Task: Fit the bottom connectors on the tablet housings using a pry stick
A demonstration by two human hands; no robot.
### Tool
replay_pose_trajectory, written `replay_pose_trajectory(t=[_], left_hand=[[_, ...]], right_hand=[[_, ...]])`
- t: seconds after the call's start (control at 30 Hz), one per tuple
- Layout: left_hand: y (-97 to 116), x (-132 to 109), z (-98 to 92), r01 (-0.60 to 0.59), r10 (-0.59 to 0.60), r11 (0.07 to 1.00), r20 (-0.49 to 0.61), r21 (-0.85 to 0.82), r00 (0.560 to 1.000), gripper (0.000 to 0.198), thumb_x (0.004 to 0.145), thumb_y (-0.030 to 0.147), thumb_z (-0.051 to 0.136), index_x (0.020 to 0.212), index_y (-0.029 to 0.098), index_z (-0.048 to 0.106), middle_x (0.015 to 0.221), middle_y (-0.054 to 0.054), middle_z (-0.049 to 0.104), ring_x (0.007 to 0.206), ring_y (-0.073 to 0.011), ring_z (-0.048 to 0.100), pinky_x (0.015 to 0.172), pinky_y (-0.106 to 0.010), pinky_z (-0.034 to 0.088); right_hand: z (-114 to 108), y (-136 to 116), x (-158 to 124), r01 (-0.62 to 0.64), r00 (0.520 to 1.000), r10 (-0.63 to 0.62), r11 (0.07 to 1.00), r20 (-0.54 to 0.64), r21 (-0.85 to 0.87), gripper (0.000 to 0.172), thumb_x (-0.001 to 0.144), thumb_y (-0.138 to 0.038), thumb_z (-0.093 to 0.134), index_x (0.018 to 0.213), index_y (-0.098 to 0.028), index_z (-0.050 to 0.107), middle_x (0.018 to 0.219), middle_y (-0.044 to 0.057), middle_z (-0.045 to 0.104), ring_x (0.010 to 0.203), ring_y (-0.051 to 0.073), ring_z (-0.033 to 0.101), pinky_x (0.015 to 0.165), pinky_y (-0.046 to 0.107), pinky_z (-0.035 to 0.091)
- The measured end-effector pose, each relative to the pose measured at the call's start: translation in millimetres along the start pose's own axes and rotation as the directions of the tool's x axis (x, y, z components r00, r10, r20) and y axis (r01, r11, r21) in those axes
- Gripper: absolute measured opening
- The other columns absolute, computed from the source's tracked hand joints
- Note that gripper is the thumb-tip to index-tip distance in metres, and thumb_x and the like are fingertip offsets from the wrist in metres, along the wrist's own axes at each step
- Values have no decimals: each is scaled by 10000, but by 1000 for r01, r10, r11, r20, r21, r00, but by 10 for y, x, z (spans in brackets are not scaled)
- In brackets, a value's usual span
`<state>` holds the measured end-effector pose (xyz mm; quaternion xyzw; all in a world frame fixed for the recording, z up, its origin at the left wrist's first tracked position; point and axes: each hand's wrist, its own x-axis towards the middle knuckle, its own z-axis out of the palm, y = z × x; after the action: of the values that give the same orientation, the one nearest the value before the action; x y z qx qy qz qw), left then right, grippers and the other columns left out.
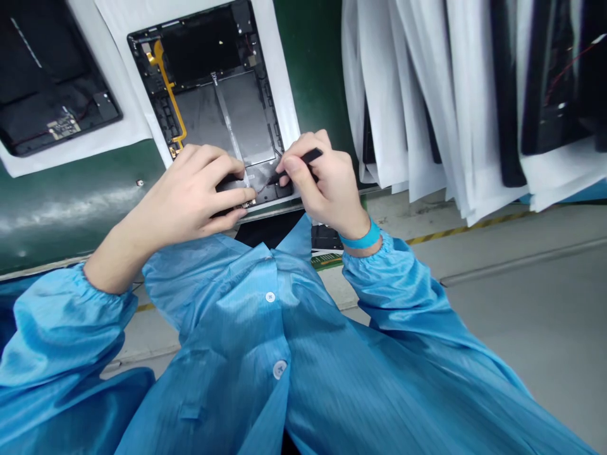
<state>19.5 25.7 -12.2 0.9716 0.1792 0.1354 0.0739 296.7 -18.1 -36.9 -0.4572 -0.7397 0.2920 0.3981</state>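
An opened tablet housing [215,114] lies on a white sheet, its inside facing up, with a yellow flex cable [171,95] along its left side and a grey ribbon cable [227,120] down the middle. My left hand [202,186] rests over its near edge, fingers spread, the fingertips by a small circuit board [248,203]. In my right hand [327,180] is a pair of black tweezers [279,177], pinched between thumb and fingers. The tips point down-left, close to that board; whether they grip anything is too small to tell.
A second opened tablet housing [52,76] lies at the left on its white sheet. Black device parts stand between white sheets [417,95] at the right. A small piece [139,182] lies on the green mat [85,196]. The table's edge runs just before my body.
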Motion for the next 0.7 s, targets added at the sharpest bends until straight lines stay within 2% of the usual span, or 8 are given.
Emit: replay_pose_trajectory(t=[0.1,0.23,0.4,0.5,0.57,0.7], left_hand=[[-9,-10,12,-15,14,1000,-29,-27,999,279,1132,362,596,1344,271,753,1296,-99,681,1187,-300,630,948,-539,591],[-3,-9,-12,21,-19,999,48,-46,999,297,1160,348,562,1377,274,750,1334,-69,678,1256,-275,615,1097,-549,555],[13,14,-43,-9,8,1000,45,29,999,271,1153,346,554,1309,244,751,1323,-97,702,1235,-299,664,985,-498,607],[21,30,-33,41,-41,999,43,-12,998,255,1132,358,555,1265,295,762,1292,-98,723,1228,-338,694,962,-548,618],[22,37,-25,95,-90,993,60,-73,994,240,1111,352,573,1243,329,772,1301,-88,725,1249,-352,695,1000,-593,611],[15,35,-21,120,-110,984,81,-132,991,256,1103,351,581,1249,347,792,1303,-88,721,1280,-367,686,1045,-640,590]], right_hand=[[-2,-16,-1,17,998,-17,1000,52,11,435,1201,-561,392,1004,-272,651,867,25,708,885,239,713,1024,537,617],[-11,-27,8,11,994,-12,1000,106,8,442,1199,-563,387,1016,-271,665,885,34,728,902,243,723,1011,518,631],[-12,-41,10,18,992,-18,1000,121,5,446,1204,-549,378,1018,-264,667,915,31,743,911,237,734,1015,501,633],[-7,-47,8,20,993,-21,1000,115,8,435,1204,-541,390,1019,-261,667,914,29,744,910,237,739,1007,495,630],[-2,-45,9,19,993,-20,1000,119,9,427,1200,-544,399,1026,-265,672,921,33,747,914,243,741,1004,500,629],[7,-30,18,22,992,-22,1000,127,3,433,1197,-556,397,1035,-268,677,925,36,748,914,250,741,1009,517,629]])
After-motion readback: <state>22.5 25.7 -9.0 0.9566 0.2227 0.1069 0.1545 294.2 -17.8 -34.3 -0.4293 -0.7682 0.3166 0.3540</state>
